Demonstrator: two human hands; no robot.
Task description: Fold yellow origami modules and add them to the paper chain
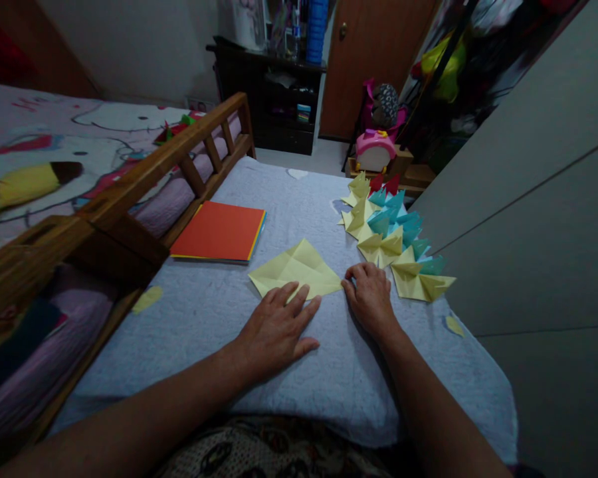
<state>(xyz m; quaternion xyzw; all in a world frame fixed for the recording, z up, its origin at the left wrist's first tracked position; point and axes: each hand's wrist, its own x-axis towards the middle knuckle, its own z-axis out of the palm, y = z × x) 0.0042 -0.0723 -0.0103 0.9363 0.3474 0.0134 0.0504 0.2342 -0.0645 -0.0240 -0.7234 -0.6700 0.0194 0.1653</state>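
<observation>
A pale yellow creased paper square [297, 267] lies on the light blue cloth [299, 372] in front of me. My left hand [278, 326] rests flat on the cloth, fingers stretched out, fingertips pressing the paper's near edge. My right hand [370, 295] sits at the paper's right corner with fingers curled down, pinching or pressing that corner. Just right of it lies a row of folded yellow, teal and red paper pieces [393, 239].
A stack of coloured paper sheets, orange on top [220, 231], lies to the left. A wooden bed rail [144, 179] runs along the left side. A grey wall or cabinet [528, 219] stands close on the right. Toys [379, 133] and a dark shelf [274, 99] stand behind.
</observation>
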